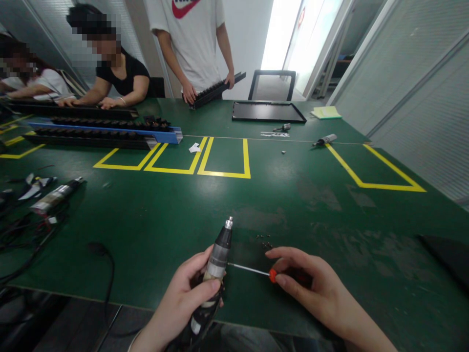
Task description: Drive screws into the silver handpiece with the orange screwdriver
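Observation:
My left hand [190,292] is wrapped round an electric screwdriver [219,261], a black and silver cylinder whose metal tip points up and away from me. My right hand [308,283] is closed on the red handle of a small screwdriver [252,270]. Its thin shaft points left, and the end meets or comes very near the side of the electric screwdriver's body. Several small screws [266,244] lie on the green table [164,210] just beyond my right fingertips.
Across the table a standing person holds a black strip [216,93]; two people sit at the left. Blue and black rails [110,132] lie far left, another electric screwdriver [58,195] and cables nearer. A black panel [269,112] and a grey tool [325,140] lie at the back.

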Demonstrator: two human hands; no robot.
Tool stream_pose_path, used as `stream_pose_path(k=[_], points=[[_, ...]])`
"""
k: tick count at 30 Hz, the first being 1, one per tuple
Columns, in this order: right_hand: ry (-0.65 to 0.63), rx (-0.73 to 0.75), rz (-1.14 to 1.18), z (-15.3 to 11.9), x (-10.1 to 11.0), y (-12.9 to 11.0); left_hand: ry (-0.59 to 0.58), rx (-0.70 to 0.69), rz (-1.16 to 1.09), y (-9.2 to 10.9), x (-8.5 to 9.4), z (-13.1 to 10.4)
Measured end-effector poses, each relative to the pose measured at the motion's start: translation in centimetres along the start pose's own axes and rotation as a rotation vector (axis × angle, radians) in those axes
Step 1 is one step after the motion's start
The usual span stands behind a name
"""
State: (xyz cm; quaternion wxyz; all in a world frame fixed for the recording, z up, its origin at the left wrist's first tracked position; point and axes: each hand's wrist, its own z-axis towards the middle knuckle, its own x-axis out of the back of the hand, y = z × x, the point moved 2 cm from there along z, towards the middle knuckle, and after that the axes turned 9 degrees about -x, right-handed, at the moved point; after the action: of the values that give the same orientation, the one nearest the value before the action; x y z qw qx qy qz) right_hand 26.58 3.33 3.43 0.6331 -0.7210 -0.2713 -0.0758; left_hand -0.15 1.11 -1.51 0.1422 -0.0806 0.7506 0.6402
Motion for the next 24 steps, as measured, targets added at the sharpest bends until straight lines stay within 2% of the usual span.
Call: stream_pose_path(k=[11, 16, 20, 24], points=[[0.026, 0.018, 0.044, -0.16, 0.23, 0.23, -0.025, 0.001, 0.01, 0.44, -0.4, 0.03], [-0.024, -0.03, 0.015, 0.19, 0.02, 0.45, -0.034, -0.019, 0.001, 0.49, -0.34, -0.11], [0.016, 0.03, -0.066, 0.28, -0.16, 0.19, -0.024, -0.014, -0.008, 0.22, -0.19, -0.09], [0.031, 0.021, -0.014, 0.17, -0.15, 0.23, -0.014, -0.013, -0.023, 0.07, -0.08, 0.04]])
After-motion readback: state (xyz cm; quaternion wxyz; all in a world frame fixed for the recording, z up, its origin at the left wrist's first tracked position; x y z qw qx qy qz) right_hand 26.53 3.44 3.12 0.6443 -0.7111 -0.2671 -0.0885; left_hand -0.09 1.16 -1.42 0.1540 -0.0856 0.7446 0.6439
